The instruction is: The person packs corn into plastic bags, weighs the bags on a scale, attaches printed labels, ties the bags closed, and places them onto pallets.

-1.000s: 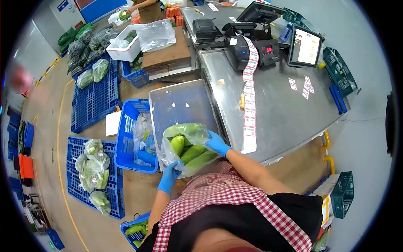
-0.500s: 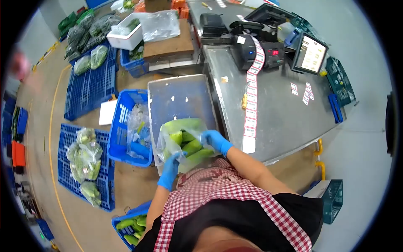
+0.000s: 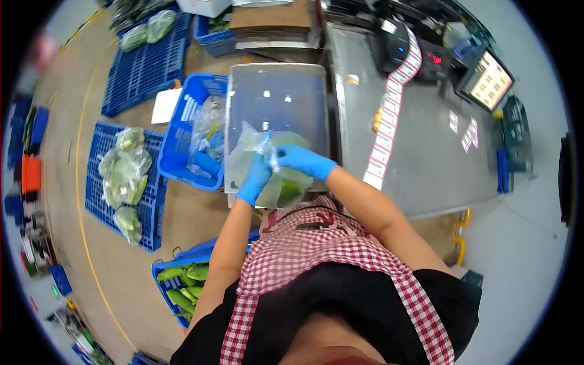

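A clear plastic bag (image 3: 242, 159) with green vegetables (image 3: 291, 190) in it rests on the near part of the grey-topped stand (image 3: 277, 91). My left hand (image 3: 257, 176), in a blue glove, is closed on the gathered bag from the left side. From the right, my right hand (image 3: 298, 159), gloved as well, pinches the bag's neck beside it. The two hands are close together, and the bag's mouth is bunched between them. Part of the contents is hidden by the plastic and my right hand.
Left of the stand is a blue basket (image 3: 176, 146) with plastic bags. Bagged vegetables lie on a blue pallet (image 3: 97, 194). Another blue crate (image 3: 161, 267) holds green vegetables. At the right, a metal table (image 3: 359, 109) carries a label printer (image 3: 389, 48), a label strip and a screen (image 3: 490, 79).
My hands have come together and gathered the bag's mouth, which was spread open before. The view has tipped downward, so the stand and table appear higher.
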Demonstrator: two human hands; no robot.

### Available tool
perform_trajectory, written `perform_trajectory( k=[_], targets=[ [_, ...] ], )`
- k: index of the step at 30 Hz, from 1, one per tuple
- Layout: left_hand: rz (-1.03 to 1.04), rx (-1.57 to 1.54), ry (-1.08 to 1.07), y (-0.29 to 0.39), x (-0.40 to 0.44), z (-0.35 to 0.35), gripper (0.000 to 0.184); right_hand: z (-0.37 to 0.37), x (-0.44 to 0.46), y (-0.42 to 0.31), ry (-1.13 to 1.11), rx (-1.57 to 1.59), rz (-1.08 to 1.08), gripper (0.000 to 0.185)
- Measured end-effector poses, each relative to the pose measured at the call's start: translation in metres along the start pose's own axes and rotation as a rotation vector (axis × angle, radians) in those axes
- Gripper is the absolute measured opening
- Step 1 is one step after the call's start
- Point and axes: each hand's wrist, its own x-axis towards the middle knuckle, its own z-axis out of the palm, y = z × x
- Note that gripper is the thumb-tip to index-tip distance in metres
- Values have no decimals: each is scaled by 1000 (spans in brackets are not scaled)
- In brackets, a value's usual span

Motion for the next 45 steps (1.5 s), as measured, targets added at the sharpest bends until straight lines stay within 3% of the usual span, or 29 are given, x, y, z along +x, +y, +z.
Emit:
perform_trajectory(
  k=[3, 6, 9, 10, 13, 16, 19, 20, 23, 24, 27, 28, 30, 32, 35, 38, 41, 44, 45],
  targets=[
    [223, -251, 42, 7, 11, 12, 58, 7, 3, -8, 229, -276, 75, 20],
    [-216, -168, -67, -23, 0, -8, 43, 4, 4, -23, 224, -485, 124, 28],
    [-246, -310, -2, 21, -11, -13, 27, -12, -2, -15, 552, -474, 6, 22],
    [-336, -253, -83, 10, -11, -28, 23, -25, -4, -3, 575, -552, 42, 22],
    [-281, -109, -79, -19, -29, -35, 21, -55, -13, 54, 503, -577, 328, 19],
    [-332, -487, 156, -70, -44, -31, 25, -74, -9, 120, 128, -541, 294, 17],
    [-285, -724, 173, -61, -43, -19, 26, -64, -8, 104, 134, 330, 278, 16],
    [-425, -893, 146, -71, -39, -16, 29, -56, -14, 75, 153, 663, 308, 13],
    [-656, -199, -478, -7, -25, 5, 29, -54, 5, 91, 200, 955, 298, 10],
    [-663, 155, -556, -10, -22, 7, 28, -44, 9, 79, 308, 906, 347, 11],
    [-560, -667, -70, -51, -25, -7, 24, -42, 11, 91, 493, 931, 364, 10],
    [-577, -1170, -40, -91, -22, -23, 19, -44, 13, 102, 479, 904, 427, 12],
    [-609, -1370, 212, -107, -34, -27, 17, -47, 16, 129, 447, 849, 553, 14],
    [-629, -1752, 294, -136, -46, -35, 14, -55, 6, 136, 501, 943, 617, 15],
    [-460, -2095, -17, -173, -58, -40, 15, -58, -9, 133, 548, 950, 654, 15],
    [-605, -1489, 520, -93, -40, -32, 26, -53, -8, 125, 526, 909, 586, 12],
    [-368, -1011, 150, -10, -33, -20, 47, -41, -8, 71, 87, 915, 274, 18],
    [-343, -298, -176, -4, -6, 0, 65, -22, -5, 43, -60, 417, 208, 25],
    [-312, -306, -192, -3, 1, 11, 63, -21, 2, 46, -37, 248, 125, 26]
  ],
)
